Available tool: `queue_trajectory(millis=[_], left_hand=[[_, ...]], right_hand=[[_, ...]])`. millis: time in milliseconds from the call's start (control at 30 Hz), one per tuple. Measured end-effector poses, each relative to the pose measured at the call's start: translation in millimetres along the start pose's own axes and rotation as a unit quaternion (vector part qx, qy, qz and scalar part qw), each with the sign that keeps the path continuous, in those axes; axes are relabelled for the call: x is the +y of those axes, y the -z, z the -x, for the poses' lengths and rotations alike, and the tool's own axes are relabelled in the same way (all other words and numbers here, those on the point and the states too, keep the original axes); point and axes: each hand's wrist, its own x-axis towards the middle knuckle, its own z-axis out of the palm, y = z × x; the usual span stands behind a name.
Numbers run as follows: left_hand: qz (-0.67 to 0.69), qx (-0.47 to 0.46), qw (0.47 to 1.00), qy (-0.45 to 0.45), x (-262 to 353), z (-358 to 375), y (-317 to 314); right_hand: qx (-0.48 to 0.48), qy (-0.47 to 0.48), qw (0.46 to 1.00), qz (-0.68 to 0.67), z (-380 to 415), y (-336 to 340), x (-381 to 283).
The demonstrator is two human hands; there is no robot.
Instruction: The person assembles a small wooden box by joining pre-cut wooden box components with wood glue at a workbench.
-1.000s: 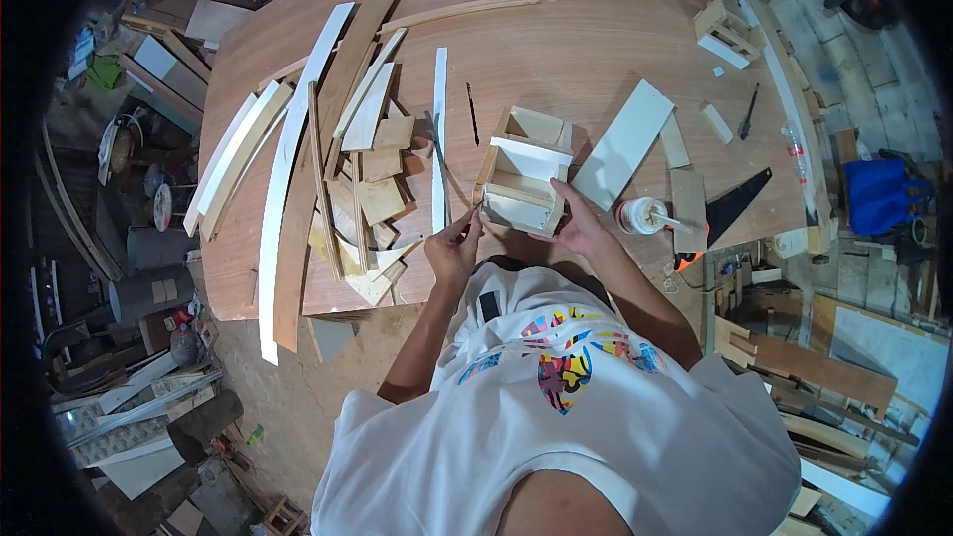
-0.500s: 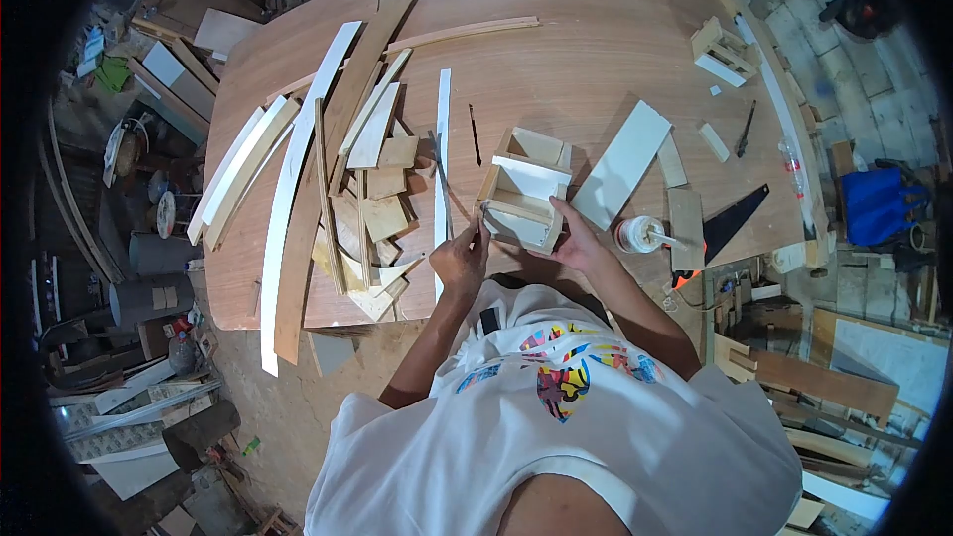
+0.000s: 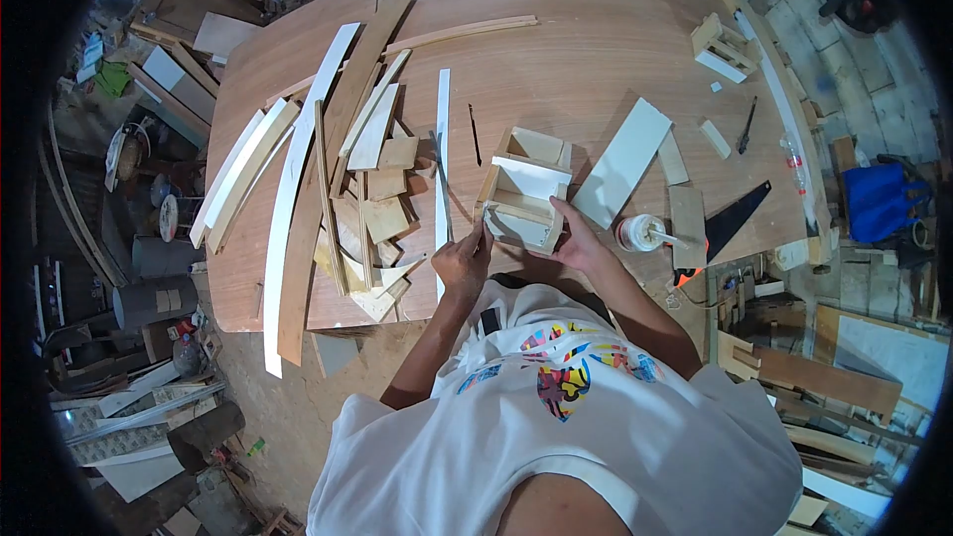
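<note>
Left hand [image 3: 463, 260] has the fingertips closed in a pinch at the near left corner of the little wooden box [image 3: 526, 222], and the right hand [image 3: 579, 241] wraps the near right corner, thumb up on the side wall and the other fingers mostly hidden. So yeah, both hands have hold of it, right in front of the person at the near edge of the table [image 3: 586, 30]. Can't tell if its underside touches the tabletop.

The box is open on top and split crosswise into sections. Pale raw wood on the rims and the far section, a bright white panel across the middle, and a whitish near face with a few small dark marks on it.

Just right of the right hand there's a round white tub [image 3: 640, 233], open, with off-white stuff inside and a pale handle [image 3: 670, 239] sticking out over its right side. Too small to say what the stuff is. Beyond that, a saw [image 3: 737, 222] with a dark blade and some orange at the handle end, then a clear plastic bottle [image 3: 794, 167] by the right edge. A smaller slatted wooden piece [image 3: 726, 48] sits at the far right, and a big pile of wood strips [image 3: 382, 174] covers the left side.
</note>
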Motion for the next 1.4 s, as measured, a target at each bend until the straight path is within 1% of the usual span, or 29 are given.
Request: queue_trajectory(millis=[267, 467, 533, 667, 867, 933, 967, 1033, 1067, 1133, 1233, 1267, 1333, 1400], left_hand=[[-0.005, -0.004, 1.0, 0.008, -1.7, 3.6, -3.4], [-0.019, -0.029, 0.999, 0.022, -0.3, 5.8, -1.1], [-0.019, -0.019, 0.999, 0.032, 0.6, 6.7, -0.9], [-0.009, -0.024, 0.999, 0.046, 0.1, 11.2, 1.1], [0.028, -0.066, 0.994, 0.083, -0.4, 13.4, 1.1], [0.067, -0.105, 0.983, 0.137, 3.6, 8.6, 3.8], [0.068, -0.105, 0.983, 0.137, 5.5, 5.4, 5.0], [0.042, -0.158, 0.968, 0.189, 9.0, -0.5, 7.6], [0.042, -0.158, 0.968, 0.19, 10.1, -2.7, 9.4], [0.038, -0.167, 0.974, 0.15, 11.0, -6.0, 12.5], [0.035, -0.175, 0.974, 0.142, 9.6, -6.7, 16.2], [0.035, -0.175, 0.974, 0.142, 10.0, -6.9, 18.0], [0.023, -0.212, 0.962, 0.168, 11.9, -7.8, 22.0], [0.017, -0.222, 0.961, 0.167, 9.3, -6.4, 20.2]], right_hand=[[0.006, -0.004, 1.0, -0.004, -3.9, 4.4, 2.1], [-0.026, 0.005, 1.0, 0.006, -3.3, 5.9, 1.8], [0.002, 0.002, 1.0, -0.001, -3.9, 5.3, 2.9], [0.001, 0.009, 1.0, 0.006, -2.9, 4.8, 2.5], [-0.044, 0.009, 0.999, -0.002, -1.0, 5.0, 1.6], [-0.039, 0.006, 0.999, -0.007, 0.8, 3.5, 0.6], [-0.039, 0.007, 0.999, -0.006, 0.2, 3.6, 0.4], [-0.033, 0.005, 0.999, -0.005, -2.2, 5.0, 0.7], [-0.033, 0.004, 0.999, -0.004, -3.0, 5.8, 1.1], [-0.047, 0.013, 0.999, -0.002, -3.6, 6.2, 1.6], [-0.044, 0.008, 0.999, 0.006, -3.0, 7.1, 1.3], [-0.045, 0.007, 0.999, 0.007, -2.5, 7.1, 1.4], [-0.034, 0.002, 0.999, 0.012, 2.0, 4.4, 0.4], [-0.039, 0.003, 0.999, 0.01, -0.8, 6.4, 1.7]])
